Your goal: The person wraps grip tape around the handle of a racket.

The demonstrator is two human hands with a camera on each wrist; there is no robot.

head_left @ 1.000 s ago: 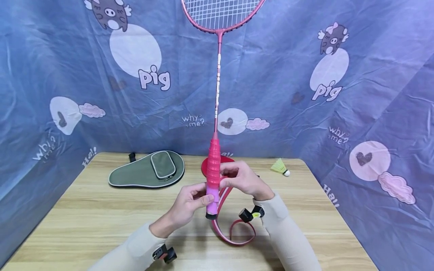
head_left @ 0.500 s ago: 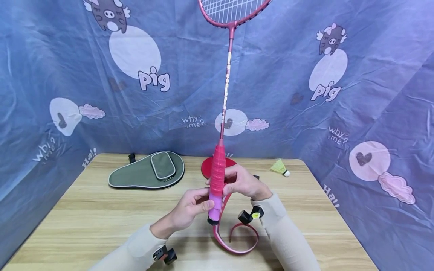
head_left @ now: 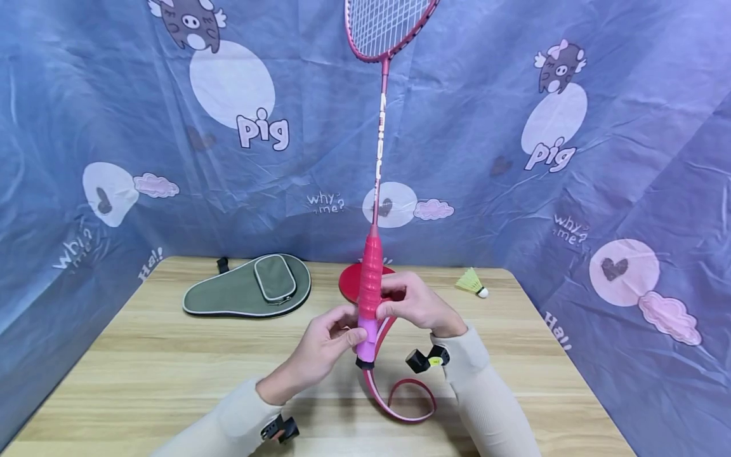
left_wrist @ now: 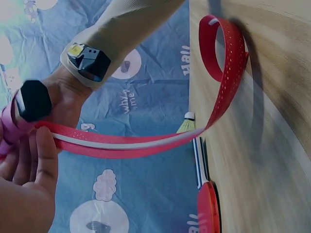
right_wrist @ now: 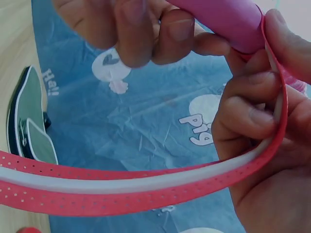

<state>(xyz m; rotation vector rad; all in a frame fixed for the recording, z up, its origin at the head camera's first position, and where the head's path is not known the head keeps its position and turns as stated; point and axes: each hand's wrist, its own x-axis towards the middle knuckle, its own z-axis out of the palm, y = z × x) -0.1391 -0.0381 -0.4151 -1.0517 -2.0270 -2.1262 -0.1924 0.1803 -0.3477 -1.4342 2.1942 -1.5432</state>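
A badminton racket (head_left: 380, 136) stands nearly upright, head at the top. Its handle is wrapped in ribbed red tape above a bare purple lower part (head_left: 367, 339) with a black butt. My left hand (head_left: 322, 346) grips the purple part between thumb and fingers. On the other side, my right hand (head_left: 417, 301) pinches the red overgrip tape (right_wrist: 121, 187) where it leaves the handle. In the right wrist view, the tape runs over the curled fingers, showing a white centre strip and small holes. Its tail (left_wrist: 228, 73) hangs down and ends in a loop over the table.
A green paddle case (head_left: 228, 298) lies at the table's back left. Behind the handle is a red table tennis paddle (head_left: 349, 282), partly hidden. A yellow shuttlecock (head_left: 471, 283) lies at the back right. Printed blue cloth (head_left: 320, 158) surrounds the wooden table (head_left: 143, 381).
The racket has turned about its length, its head now seen more obliquely. The handle dipped and came up again, slightly further right, both hands moving with it. The tape's tail has shifted.
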